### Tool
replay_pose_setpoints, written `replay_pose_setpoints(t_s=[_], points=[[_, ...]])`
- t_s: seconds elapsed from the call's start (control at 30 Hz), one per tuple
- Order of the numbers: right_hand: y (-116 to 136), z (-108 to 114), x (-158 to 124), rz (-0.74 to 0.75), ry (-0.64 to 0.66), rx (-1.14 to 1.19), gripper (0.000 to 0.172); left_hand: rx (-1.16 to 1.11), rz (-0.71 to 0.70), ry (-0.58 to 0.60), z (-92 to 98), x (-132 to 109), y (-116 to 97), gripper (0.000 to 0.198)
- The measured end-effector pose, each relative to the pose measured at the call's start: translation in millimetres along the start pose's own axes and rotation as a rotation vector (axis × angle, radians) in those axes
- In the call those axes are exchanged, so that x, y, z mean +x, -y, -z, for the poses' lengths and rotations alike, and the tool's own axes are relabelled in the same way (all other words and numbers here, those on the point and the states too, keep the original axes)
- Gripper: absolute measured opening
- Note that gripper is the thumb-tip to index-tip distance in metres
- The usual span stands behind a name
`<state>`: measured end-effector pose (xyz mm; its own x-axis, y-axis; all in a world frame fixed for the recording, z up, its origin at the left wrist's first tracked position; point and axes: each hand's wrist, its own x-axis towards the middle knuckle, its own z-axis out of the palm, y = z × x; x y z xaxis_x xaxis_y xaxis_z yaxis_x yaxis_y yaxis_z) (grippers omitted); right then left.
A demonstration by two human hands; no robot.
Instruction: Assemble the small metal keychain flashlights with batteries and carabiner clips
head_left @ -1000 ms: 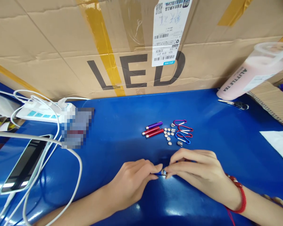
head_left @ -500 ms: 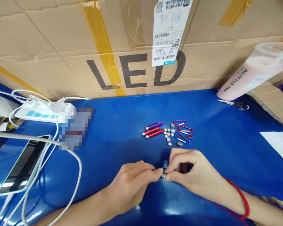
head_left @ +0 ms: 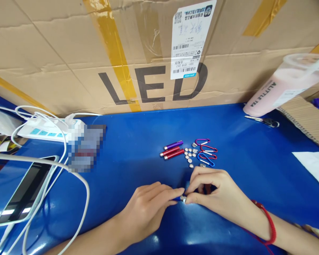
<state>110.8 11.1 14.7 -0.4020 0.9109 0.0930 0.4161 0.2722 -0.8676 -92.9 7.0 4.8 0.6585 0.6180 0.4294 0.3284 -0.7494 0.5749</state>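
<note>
My left hand (head_left: 151,205) is closed around a small blue metal penlight (head_left: 177,198), most of it hidden by the fingers. At the penlight's right end, a silver end cap (head_left: 183,199) shows between the two hands. My right hand (head_left: 215,189) pinches that cap between thumb and fingertips; whether it is joined to the tube I cannot tell. Beyond the hands lie a purple penlight (head_left: 173,145) and two red penlights (head_left: 174,154). Beside them are several silver button cells (head_left: 189,160), a blue carabiner (head_left: 206,159), a purple carabiner (head_left: 202,141) and red carabiners (head_left: 208,148).
A large cardboard box (head_left: 77,71) stands along the back of the blue table (head_left: 130,141). On the left are a power strip (head_left: 46,129), looping white cables (head_left: 88,191) and a phone (head_left: 29,189). A drink cup (head_left: 279,86), a key (head_left: 263,121) and white paper (head_left: 312,168) lie right.
My left fingers have shifted, and more of the blue penlight and its silver end now shows. The right hand stays at that end. The camera view has tilted slightly.
</note>
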Motion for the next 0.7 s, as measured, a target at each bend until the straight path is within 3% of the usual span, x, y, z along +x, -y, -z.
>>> replay_pose_setpoints(t_s=[0.13, 0.3, 0.47, 0.7], points=[[1, 4, 0, 0.121, 0.107, -0.063, 0.018, 0.007, -0.019, 0.022, -1.3, -1, -2, 0.009], [5, 9, -1, 0.296, 0.286, -0.28, 0.027, 0.115, -0.05, 0.103, -2.7, -1, -3, 0.015], [5, 6, -3, 0.359, 0.279, -0.368, 0.031, 0.187, -0.1, 0.053, -0.9, -1, -4, 0.016], [10, -1, -7, 0.267, 0.217, -0.331, 0.029, 0.238, -0.126, -0.016, 1.2, -3, -4, 0.023]])
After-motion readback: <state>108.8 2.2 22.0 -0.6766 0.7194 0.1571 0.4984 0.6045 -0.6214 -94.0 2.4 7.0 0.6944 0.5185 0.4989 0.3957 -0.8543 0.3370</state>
